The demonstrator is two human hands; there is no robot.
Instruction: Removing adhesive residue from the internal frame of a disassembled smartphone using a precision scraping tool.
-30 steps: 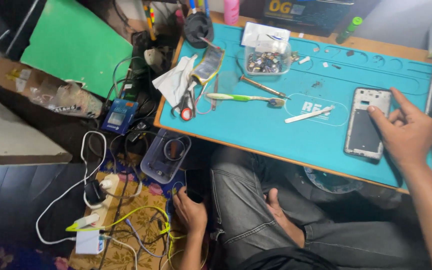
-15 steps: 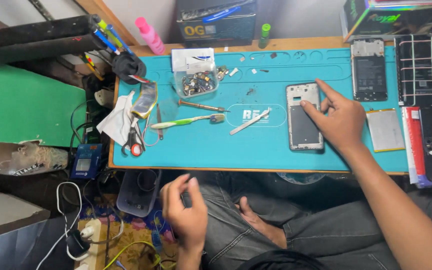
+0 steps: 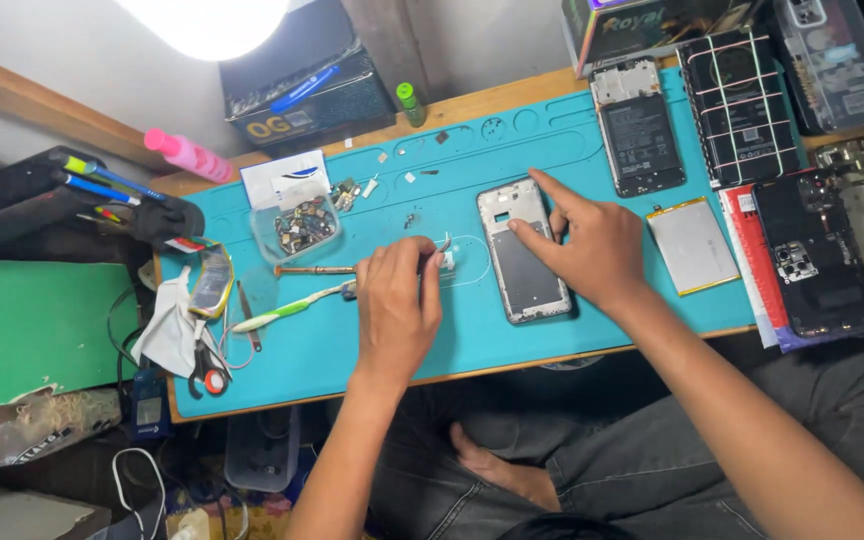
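Observation:
My left hand (image 3: 397, 305) is over the middle of the teal work mat (image 3: 352, 350), fingers pinched on a thin metal tool (image 3: 443, 242) whose curved tip sticks out beside a small white stick (image 3: 448, 262). My right hand (image 3: 587, 245) rests on an opened phone (image 3: 524, 272) lying flat on the mat. Its thumb presses the phone's dark middle and its index finger reaches the upper right corner. The two hands are a short gap apart.
A tub of small parts (image 3: 297, 228), a screwdriver (image 3: 312, 270), a green toothbrush (image 3: 282, 312) and scissors (image 3: 207, 370) lie left of my hands. To the right are a loose battery (image 3: 692, 245), a second opened phone (image 3: 640, 125) and dark phone backs (image 3: 812, 255). My legs are below the table edge.
My left hand has come up from below the table onto the mat beside the phone. The view has shifted and closed in. My right hand stays on the phone.

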